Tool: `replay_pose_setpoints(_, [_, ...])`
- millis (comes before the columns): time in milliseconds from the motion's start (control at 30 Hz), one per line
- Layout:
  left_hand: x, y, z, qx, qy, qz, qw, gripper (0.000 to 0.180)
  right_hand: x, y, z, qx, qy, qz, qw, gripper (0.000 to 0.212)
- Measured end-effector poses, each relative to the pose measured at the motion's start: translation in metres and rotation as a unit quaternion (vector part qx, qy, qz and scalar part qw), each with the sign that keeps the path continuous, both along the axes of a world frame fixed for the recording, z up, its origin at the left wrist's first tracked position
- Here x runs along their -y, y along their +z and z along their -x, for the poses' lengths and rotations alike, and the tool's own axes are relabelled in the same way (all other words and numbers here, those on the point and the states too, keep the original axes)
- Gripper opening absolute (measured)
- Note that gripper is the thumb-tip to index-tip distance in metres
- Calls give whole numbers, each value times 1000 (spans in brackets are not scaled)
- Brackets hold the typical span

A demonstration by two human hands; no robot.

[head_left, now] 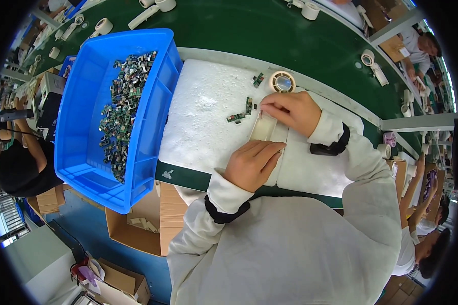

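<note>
A pale rectangular piece (pixel 263 127), flat and slightly see-through, lies on the white foam sheet (pixel 203 112) between my hands. At its near end is my left hand (pixel 253 163), fingers closed together with thumb against forefinger; whatever they grip is hidden. My right hand (pixel 294 112) pinches at the far end of the piece, and what sits between its fingertips is too small to name. Just left of that pinch, small green circuit boards (pixel 249 105) lie on the foam with tiny dark bits beside them. Beyond my right hand stands a tape roll (pixel 275 86).
A big blue bin (pixel 141 147) at the left holds a heap of circuit boards (pixel 121 117). Past the foam runs a green work surface (pixel 229 30) with more tape rolls. Cardboard boxes (pixel 170 216) stand below the table edge. Other people work at both sides.
</note>
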State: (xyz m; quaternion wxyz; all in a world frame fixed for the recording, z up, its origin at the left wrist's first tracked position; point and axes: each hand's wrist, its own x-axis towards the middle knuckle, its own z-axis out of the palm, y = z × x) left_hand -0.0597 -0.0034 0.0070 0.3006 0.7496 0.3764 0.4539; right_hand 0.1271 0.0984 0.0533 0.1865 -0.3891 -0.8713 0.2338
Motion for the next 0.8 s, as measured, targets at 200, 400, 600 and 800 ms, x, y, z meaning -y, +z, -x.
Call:
replay_pose_setpoints(200, [12,3,-9,8,-16,26,1000,22,10,-6,10,-49,-64,58,995,20])
replay_pose_setpoints(400, [11,19,7,56,58,82,993,27,4,10,-4,6,-9,76,997,18])
replay_pose_setpoints(600, [-7,8,20,149,114,238,953,32,1,-2,-9,-21,43,30,998,17])
replay_pose_setpoints(800, [-15,3,17,209,99,308,923,36,0,8,-7,-7,26,93,995,15])
